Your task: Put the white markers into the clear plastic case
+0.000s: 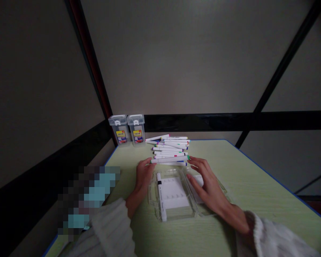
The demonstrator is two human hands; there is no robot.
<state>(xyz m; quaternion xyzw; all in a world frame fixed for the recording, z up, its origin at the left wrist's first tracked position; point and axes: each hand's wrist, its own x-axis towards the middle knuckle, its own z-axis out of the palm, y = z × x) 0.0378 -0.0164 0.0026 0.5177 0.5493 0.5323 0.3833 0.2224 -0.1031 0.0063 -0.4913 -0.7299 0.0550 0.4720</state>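
Note:
An open clear plastic marker case (176, 210) lies on the green table (256, 200) in front of me, with one white marker (161, 200) lying along its left side. Behind it sits a loose pile of white markers (171, 148) with coloured caps. Both hands hold one white marker (169, 160) crosswise just above the case's far edge. My left hand (143, 178) pinches its left end. My right hand (207, 184) grips its right end by the green cap, palm over the case's right half.
Two closed clear marker boxes (128, 129) with yellow labels stand upright at the table's far left corner. A black rail and a wall run behind the table. A blurred patch sits at the lower left beside my sleeve.

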